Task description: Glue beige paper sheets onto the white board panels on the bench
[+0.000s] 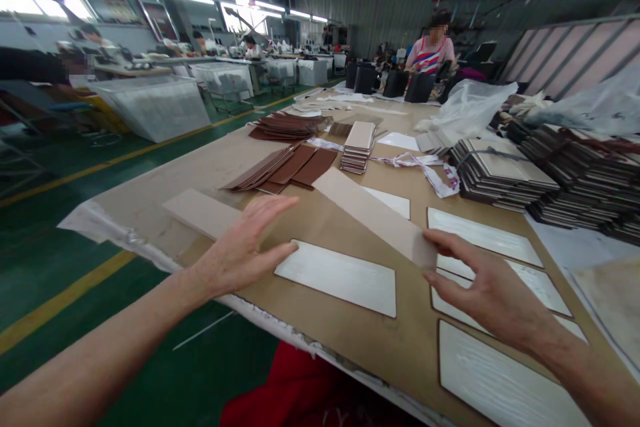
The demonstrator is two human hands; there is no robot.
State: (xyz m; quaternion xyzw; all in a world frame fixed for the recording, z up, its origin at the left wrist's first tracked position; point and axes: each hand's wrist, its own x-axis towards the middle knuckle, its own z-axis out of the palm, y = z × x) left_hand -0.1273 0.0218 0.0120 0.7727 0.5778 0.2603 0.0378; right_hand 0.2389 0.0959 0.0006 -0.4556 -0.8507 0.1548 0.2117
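Note:
Between thumb and fingers, my right hand (480, 280) grips one end of a beige rectangular panel (373, 213), which slants up and to the left above the table. My left hand (250, 247) is open, fingers and thumb spread, beside the corner of a white-faced panel with a dark edge (340, 277). I cannot tell whether the thumb touches that corner. Partly behind my left hand lies another beige panel (203, 212). Several more white-faced panels (485, 237) lie at the right, some partly covered by my right hand and forearm.
Brown panels (287, 167) lie fanned out beyond my hands, beside a stack of beige panels (359, 140). Bundled panels (503, 170) and plastic sheeting (467, 107) fill the right side. A co-worker (431, 50) is at the far end. The table edge (280, 330) runs close in front.

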